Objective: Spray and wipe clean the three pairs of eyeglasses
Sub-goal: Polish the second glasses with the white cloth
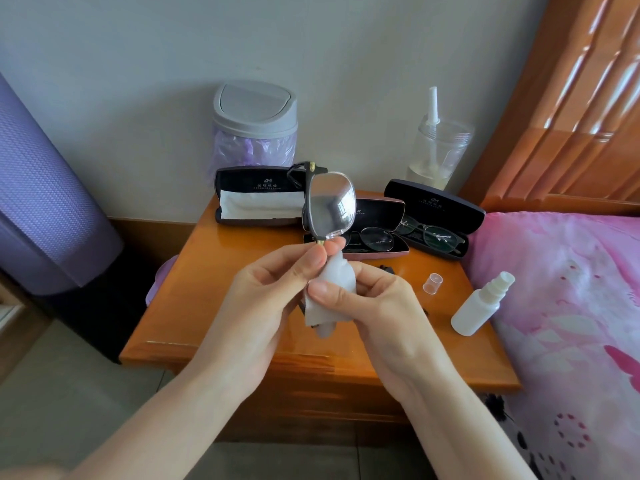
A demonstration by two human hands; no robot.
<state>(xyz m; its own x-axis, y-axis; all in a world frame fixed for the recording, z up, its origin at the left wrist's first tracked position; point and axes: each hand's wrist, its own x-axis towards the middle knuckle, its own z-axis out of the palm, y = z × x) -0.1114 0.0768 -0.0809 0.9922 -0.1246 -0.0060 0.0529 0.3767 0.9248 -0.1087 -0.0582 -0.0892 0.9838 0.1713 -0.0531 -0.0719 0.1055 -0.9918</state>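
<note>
I am holding one pair of eyeglasses (330, 206) up on end above the wooden nightstand (214, 306), one lens showing clear at the top and the lower half hidden inside a white cloth (334, 282). My left hand (277, 289) is pinching the frame between thumb and forefinger just under that upper lens. My right hand (374, 299) is gripping the bunched cloth, fingers curled round it, close against my left hand.

Behind the lens, near the far edge of the nightstand, a second pair (375, 239) with round lenses is lying in an open pink case (384, 206). Just right of it a third pair (438, 235) is lying in an open dark case (433, 202). At the far left another open case (256, 181) is holding only a folded white cloth.

The white spray bottle (481, 303) is lying tilted at the right edge, nozzle bare and touching the pink bedcover (571, 306). Its small clear cap (433, 283) is standing near it to the left, apart. Against the wall a grey lidded bin (255, 123) is sitting at the far left and a clear jar (438, 150) at the far right.
</note>
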